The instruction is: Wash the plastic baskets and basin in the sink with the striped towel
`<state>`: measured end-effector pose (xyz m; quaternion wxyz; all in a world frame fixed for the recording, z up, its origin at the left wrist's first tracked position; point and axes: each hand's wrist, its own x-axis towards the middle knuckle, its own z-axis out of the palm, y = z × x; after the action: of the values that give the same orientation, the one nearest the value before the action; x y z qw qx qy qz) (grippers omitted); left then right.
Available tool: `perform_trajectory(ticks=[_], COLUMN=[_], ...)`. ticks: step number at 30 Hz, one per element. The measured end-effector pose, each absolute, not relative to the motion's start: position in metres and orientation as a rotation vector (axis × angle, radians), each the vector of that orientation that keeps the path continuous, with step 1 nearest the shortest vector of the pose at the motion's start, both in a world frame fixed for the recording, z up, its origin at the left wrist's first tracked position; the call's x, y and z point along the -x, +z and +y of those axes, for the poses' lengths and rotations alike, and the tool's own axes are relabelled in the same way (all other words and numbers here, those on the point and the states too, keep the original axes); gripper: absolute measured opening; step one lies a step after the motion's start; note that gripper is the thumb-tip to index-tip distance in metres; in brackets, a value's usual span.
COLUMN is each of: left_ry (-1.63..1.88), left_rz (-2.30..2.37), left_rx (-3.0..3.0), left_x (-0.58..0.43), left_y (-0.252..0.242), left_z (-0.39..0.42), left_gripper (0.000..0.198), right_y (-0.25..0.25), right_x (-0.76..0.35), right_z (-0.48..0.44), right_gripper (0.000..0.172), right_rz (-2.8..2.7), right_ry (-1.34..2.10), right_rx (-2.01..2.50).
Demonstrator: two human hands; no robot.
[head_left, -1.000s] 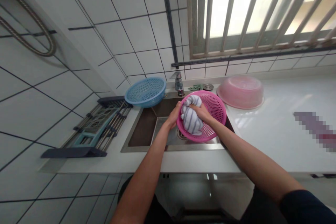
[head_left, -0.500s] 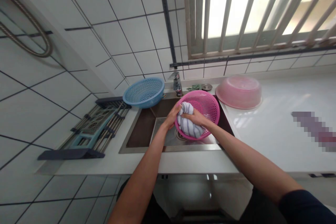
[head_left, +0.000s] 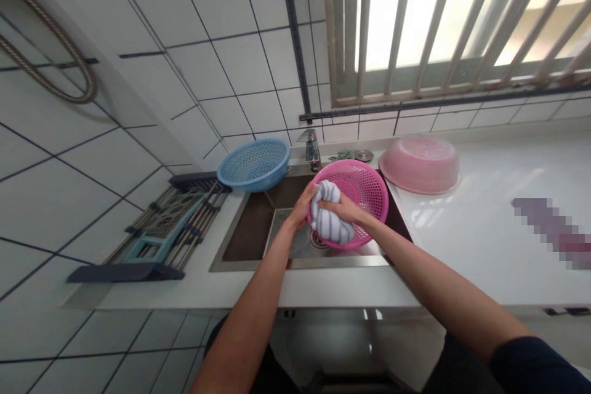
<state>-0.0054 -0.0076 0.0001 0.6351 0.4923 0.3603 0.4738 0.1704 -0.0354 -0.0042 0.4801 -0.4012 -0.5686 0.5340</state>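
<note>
One long white worktop, set beneath a barred window, is noted first. A steel sink is let into it. Clock centred on the pink colander, wall at twelve. At nine o'clock, well apart, a dark-ended metal rack is laid flat. At two o'clock, just beyond the sink edge, a translucent pink basin is placed upside down. At ten, by the sink's back corner, a blue colander is seen. The pink colander is held over the sink; whether the sink floor is touched cannot be told. A striped cloth, white and grey-blue, is bunched inside it, toward eight o'clock. By the left hand, the colander's rim is gripped at nine, grip narrow. By the right hand, reached in from four, the cloth is grasped, grip closed around its folds. Smaller items: a chrome faucet is mounted at eleven; a round metal stopper is left between twelve and one, with a green item, too small to identify, just beside it.
</note>
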Motion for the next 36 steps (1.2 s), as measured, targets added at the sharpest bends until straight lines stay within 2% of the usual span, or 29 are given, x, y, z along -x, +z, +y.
perform_trajectory(ticks=[4, 9, 14, 17, 22, 28, 32, 36], left_ry=[1.114, 1.011, 1.064, 1.123, 1.106, 0.971, 0.954, 0.97], left_rz=[0.869, 0.73, 0.801, 0.826, 0.833, 0.705, 0.655, 0.664], left_rx=[-1.161, -1.085, -1.194, -1.205, -1.15, -1.015, -0.995, -1.038], left_x=[0.006, -0.002, 0.005, 0.008, 0.007, 0.001, -0.003, -0.002], left_y=[0.0, 0.005, 0.01, 0.009, 0.003, 0.003, 0.005, 0.005], left_z=[-0.006, -0.011, -0.011, -0.01, -0.008, -0.01, -0.012, -0.012], left_gripper=[0.064, 0.064, 0.05, 0.058, 0.073, 0.077, 0.074, 0.077], right_y=[-0.01, -0.006, -0.002, -0.004, -0.003, 0.006, 0.009, 0.005], right_x=[-0.165, -0.186, -0.187, -0.173, -0.163, -0.179, -0.191, -0.188], right_z=[-0.034, -0.011, -0.013, -0.025, -0.04, -0.025, -0.012, -0.015], right_gripper=[0.053, 0.048, 0.05, 0.048, 0.054, 0.042, 0.047, 0.053], right_rz=[-1.428, -0.999, -0.999, -1.19, -1.429, -1.132, -0.817, -0.945], right_ry=[1.326, 1.15, 1.142, 1.179, 1.29, 1.204, 1.075, 1.08], right_rx=[0.972, 1.094, 1.092, 1.021, 0.955, 1.074, 1.18, 1.169])
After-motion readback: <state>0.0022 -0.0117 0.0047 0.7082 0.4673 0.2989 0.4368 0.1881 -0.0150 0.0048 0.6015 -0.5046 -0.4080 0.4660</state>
